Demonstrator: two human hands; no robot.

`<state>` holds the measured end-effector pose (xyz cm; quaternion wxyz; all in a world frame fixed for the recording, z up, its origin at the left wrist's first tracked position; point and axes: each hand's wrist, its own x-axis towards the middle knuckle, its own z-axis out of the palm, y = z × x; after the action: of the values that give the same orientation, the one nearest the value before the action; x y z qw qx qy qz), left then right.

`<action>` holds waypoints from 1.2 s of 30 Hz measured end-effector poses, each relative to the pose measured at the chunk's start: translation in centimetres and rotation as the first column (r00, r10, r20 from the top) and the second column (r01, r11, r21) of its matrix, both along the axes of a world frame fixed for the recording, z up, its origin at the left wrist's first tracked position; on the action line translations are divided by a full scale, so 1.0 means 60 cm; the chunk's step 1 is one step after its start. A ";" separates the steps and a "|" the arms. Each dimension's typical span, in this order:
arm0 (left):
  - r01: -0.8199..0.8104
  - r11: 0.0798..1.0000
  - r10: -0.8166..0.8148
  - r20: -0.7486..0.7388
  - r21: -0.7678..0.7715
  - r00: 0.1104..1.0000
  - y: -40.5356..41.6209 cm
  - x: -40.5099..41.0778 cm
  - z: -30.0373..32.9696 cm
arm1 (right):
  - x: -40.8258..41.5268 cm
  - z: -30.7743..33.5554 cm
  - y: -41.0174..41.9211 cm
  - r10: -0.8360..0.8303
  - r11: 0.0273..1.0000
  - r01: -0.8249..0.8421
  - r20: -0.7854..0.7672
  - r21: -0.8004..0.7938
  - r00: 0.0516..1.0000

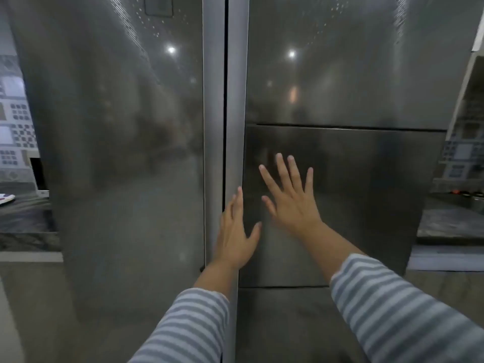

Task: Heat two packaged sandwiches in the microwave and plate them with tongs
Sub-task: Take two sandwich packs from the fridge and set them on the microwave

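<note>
A tall steel two-door fridge fills the view, both doors shut. My right hand lies flat with fingers spread on the lower panel of the right door. My left hand rests flat along the vertical handle strip of the right door, at the gap between the doors, thumb out to the right. Both hands hold nothing. No sandwiches, microwave, plate or tongs are in view.
A dark stone counter runs to the left of the fridge, with a white object on it and tiled wall behind. Another counter stands to the right, under white shelves.
</note>
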<state>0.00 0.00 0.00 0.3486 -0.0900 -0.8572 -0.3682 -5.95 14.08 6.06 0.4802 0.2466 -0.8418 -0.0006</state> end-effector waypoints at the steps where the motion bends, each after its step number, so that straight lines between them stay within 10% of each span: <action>1: 0.016 0.998 -0.017 0.020 0.063 1.000 0.007 -0.013 -0.001 | -0.017 0.003 -0.005 0.012 1.000 -0.012 0.005 0.020 1.000; 7: 0.035 0.971 -0.049 0.056 0.238 0.997 0.024 -0.086 -0.022 | -0.104 -0.004 -0.023 0.015 0.997 -0.011 -0.059 0.070 0.998; 36: -0.102 0.988 0.094 0.074 0.115 0.993 0.070 0.032 -0.024 | 0.001 -0.009 0.018 -0.005 0.999 0.004 0.028 0.038 1.000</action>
<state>1.92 4.21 -1.44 0.3414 -0.0144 -0.8487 -0.4037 -5.92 15.14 5.51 0.4634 0.2537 -0.8489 -0.0141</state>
